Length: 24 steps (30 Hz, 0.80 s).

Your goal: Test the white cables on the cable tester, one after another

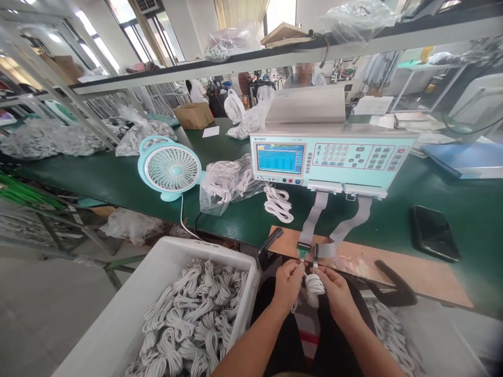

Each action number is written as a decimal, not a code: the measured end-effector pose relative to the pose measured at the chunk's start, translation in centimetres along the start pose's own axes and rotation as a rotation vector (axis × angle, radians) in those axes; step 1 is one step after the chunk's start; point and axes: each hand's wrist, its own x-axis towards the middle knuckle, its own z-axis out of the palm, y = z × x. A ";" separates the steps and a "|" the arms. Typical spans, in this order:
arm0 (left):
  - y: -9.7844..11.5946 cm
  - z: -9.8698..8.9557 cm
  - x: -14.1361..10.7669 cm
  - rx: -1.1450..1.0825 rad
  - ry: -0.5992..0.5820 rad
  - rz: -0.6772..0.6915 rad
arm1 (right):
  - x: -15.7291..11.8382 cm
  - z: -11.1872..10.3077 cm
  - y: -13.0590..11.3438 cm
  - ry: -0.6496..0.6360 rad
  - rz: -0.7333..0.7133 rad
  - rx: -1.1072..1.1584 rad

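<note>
A coiled white cable hangs between my two hands at the table's front edge. My left hand is closed, its fingers pinching a cable end at the small green circuit board on a grey ribbon cable. Close beside it, my right hand is closed on the cable's other end, just below the black connector of a second ribbon cable. Fingers hide most of both plugs. Both ribbons run up to a light-blue cable tester with a lit screen.
At my left stands a white bin full of coiled cables. A copper-coloured board lies along the table edge, with black clamps on it. A phone lies right; a small fan stands left. Another person sits beyond the tester.
</note>
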 end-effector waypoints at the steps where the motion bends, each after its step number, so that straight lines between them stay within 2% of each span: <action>1: 0.0 0.1 0.0 -0.001 0.004 -0.001 | 0.0 0.0 0.0 -0.001 0.003 0.005; 8: -0.6 1.2 0.0 -0.140 0.091 -0.169 | -0.2 -0.1 0.0 -0.011 0.022 0.032; 12: -0.6 1.3 0.0 -0.105 0.085 -0.140 | -0.3 0.4 -0.6 -0.010 0.008 0.003; 16: -1.0 0.8 0.1 -0.027 0.069 -0.124 | -0.5 0.8 -0.9 0.047 0.044 -0.016; 24: -0.4 1.1 1.3 -0.058 -0.015 -0.121 | 0.7 -0.1 0.6 0.060 0.005 -0.042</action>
